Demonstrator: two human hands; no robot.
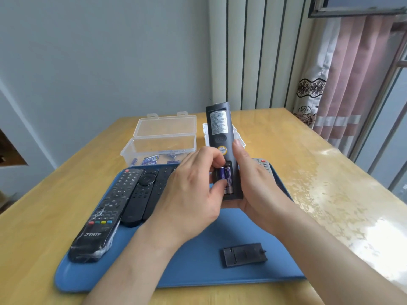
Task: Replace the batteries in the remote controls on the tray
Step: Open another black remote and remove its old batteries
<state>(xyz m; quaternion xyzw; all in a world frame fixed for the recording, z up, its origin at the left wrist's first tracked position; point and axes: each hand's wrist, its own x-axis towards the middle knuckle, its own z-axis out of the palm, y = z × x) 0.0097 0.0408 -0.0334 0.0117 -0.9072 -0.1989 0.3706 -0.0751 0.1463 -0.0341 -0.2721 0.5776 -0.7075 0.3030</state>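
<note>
The right grip clasps the remote upright over the tray, the left grip just beside it pinches a battery in the open bay, and the cover lies below both.

— What did the right hand hold?
— A long black plastic remote control, upright, its back towards the camera. The battery bay was uncovered, with two purple cylindrical batteries inside.
— And the left hand?
— Its thumb and fingers pinched the left-hand purple battery.
— The cover?
— The flat black plastic battery cover lay on the blue rectangular tray, near its front edge, apart from both hands.
</note>
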